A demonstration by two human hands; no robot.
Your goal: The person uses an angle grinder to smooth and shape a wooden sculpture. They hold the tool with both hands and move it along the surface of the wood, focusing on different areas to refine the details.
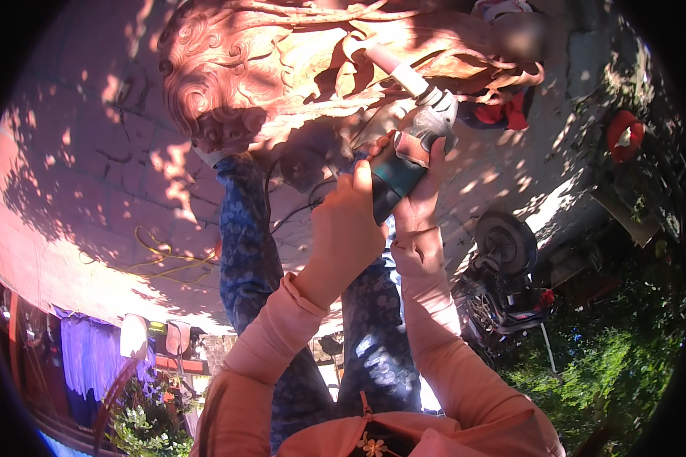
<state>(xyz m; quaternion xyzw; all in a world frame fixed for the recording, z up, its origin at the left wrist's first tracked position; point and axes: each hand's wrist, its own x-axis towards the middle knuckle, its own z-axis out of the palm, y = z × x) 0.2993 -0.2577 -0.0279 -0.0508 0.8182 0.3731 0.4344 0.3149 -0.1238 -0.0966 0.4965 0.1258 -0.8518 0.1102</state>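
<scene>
An angle grinder point(399, 177) with a dark green body and grey head is held up in front of me. A pale, rod-shaped attachment point(399, 70) reaches from its head up and left over a carved wooden piece point(282, 53). My left hand point(348, 213) grips the tool's body from the left. Beneath and on its right side, my right hand point(423, 194) supports it, thumb raised along the casing. A small brownish patch point(412, 148) shows on the tool near the head. The carving has curls and leaf shapes; whether the attachment touches it I cannot tell.
A dark cable point(269, 199) runs by my legs, and a yellow cord point(164, 255) lies on the paved ground. A motorbike point(503, 251) stands to the right near green plants. Something red point(517, 113) lies beside the carving. Purple cloth point(91, 350) hangs at lower left.
</scene>
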